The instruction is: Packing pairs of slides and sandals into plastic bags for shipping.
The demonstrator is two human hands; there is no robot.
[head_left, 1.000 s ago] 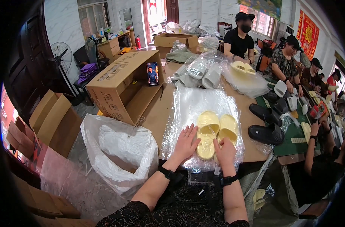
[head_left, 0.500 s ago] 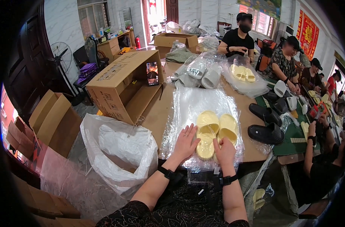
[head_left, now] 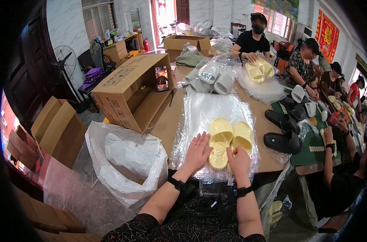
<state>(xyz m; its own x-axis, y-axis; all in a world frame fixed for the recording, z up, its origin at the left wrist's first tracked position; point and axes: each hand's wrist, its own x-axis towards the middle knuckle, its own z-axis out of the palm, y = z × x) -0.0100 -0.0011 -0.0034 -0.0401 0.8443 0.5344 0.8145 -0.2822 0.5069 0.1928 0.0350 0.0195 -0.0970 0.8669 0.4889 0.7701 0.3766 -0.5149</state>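
Brown table (head_left: 165, 135) in a workroom; carton (head_left: 111, 99) and white sack (head_left: 101, 157) to the left, black slippers (head_left: 283, 143) to the right. Yellow slippers (head_left: 221, 128) lie on clear bags (head_left: 199, 105), near table edge, between the hands. Left hand (head_left: 198, 152): fingers extended, flat on the plastic, holding nothing. Right hand (head_left: 239, 162): fingers curled at right slipper; cannot tell whether film or sole is pinched. Judged: pair light, foam-soft, not fragile; film thin, slippery. Best hold: sole sides or straps.
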